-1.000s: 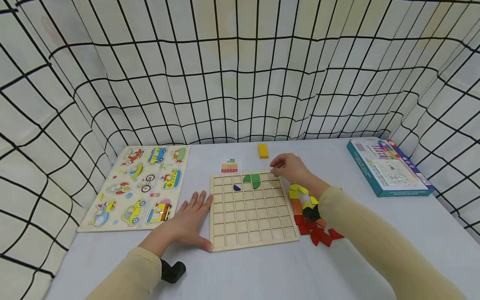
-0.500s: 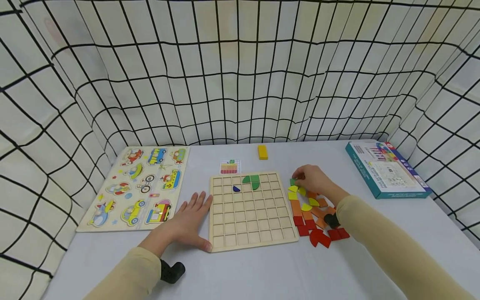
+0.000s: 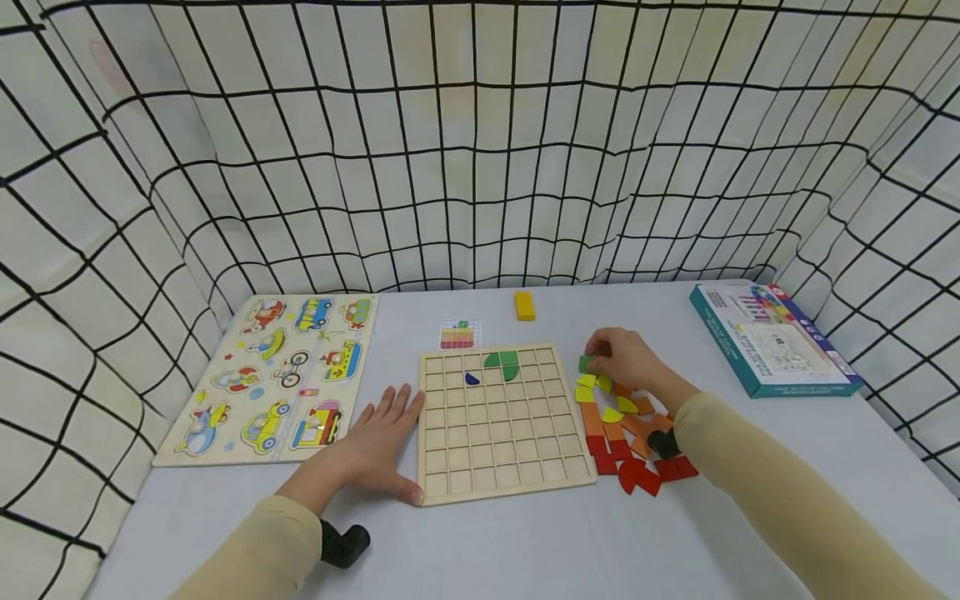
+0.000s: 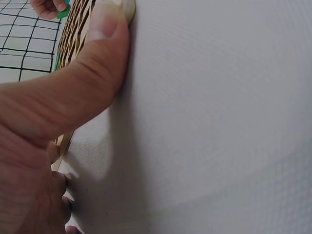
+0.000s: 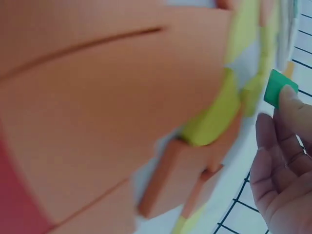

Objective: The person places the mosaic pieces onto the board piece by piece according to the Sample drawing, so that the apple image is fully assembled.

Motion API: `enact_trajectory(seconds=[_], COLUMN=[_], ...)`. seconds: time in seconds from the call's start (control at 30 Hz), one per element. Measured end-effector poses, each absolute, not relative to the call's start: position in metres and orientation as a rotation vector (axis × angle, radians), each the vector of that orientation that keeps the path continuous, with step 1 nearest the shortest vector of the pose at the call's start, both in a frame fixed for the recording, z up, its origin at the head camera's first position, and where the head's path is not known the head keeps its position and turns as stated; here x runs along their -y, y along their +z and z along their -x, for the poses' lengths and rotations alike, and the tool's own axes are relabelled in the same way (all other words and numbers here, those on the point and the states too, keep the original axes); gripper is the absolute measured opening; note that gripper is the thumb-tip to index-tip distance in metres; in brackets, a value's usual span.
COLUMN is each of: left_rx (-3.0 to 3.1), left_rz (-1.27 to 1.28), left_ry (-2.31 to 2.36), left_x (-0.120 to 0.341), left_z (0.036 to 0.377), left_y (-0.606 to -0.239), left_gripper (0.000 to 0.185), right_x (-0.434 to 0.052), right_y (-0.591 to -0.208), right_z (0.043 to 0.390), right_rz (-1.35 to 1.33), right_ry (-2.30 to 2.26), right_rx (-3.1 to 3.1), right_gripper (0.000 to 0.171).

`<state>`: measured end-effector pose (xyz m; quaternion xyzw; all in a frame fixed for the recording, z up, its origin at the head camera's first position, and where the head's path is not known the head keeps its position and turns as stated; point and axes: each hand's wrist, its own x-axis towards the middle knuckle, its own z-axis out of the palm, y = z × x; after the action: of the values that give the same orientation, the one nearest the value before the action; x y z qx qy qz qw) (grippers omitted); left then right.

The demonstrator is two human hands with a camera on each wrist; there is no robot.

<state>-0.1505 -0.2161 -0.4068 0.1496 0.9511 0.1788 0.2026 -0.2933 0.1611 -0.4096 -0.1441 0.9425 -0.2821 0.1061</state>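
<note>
White cloth covers the worktop (image 3: 480, 542), spread below and around the right grip (image 3: 626, 360). A vehicle puzzle board (image 3: 296, 398) lies well off to that grip's left, past the gridded wooden board (image 3: 506, 433), which lies nearer on the same side. A teal-edged box (image 3: 783, 337) stands apart to its right. The left grip (image 3: 378, 446) is spread wide, holding nothing, its thumb touching the gridded board's near-left corner and its fingers laid along the left edge; the right one is the nearer to the board's far-right corner. Red, orange and yellow tiles (image 3: 613, 432) lie loose just below the right grip, on the person's side. Leftward and slightly beyond it are a pattern card (image 3: 460, 334) and a yellow block (image 3: 525, 306). The right grip is narrow, pinching a green tile (image 5: 274, 87) between thumb and fingers; whether the tile touches the cloth I cannot tell. What counts most here, I judge, is that this tile sits on the board side of the grip, with the top row of cells straight to its left; being roughly square, it shows no clear long axis. Green pieces (image 3: 510, 358) lie in that row, and a small blue piece (image 3: 472, 379) lies farther left, one row nearer the person.
</note>
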Motion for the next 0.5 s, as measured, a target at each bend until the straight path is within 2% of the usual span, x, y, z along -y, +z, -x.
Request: enact_trajectory(seconds=[0.2, 0.5], left_rx=[-2.651, -2.643], left_rz=[-0.412, -0.4], left_ry=[0.503, 0.525], left_x=[0.219, 0.221], left_z=[0.152, 0.152], left_y=[-0.41, -0.415], left_gripper=[0.135, 0.136], right_x=[-0.142, -0.078], right_y=[-0.401, -0.401], right_z=[0.297, 0.294], right_rz=[0.488, 0.612], right_ry=[-1.049, -1.097], right_rx=[-2.722, -2.645], right_gripper=[0.01, 0.008])
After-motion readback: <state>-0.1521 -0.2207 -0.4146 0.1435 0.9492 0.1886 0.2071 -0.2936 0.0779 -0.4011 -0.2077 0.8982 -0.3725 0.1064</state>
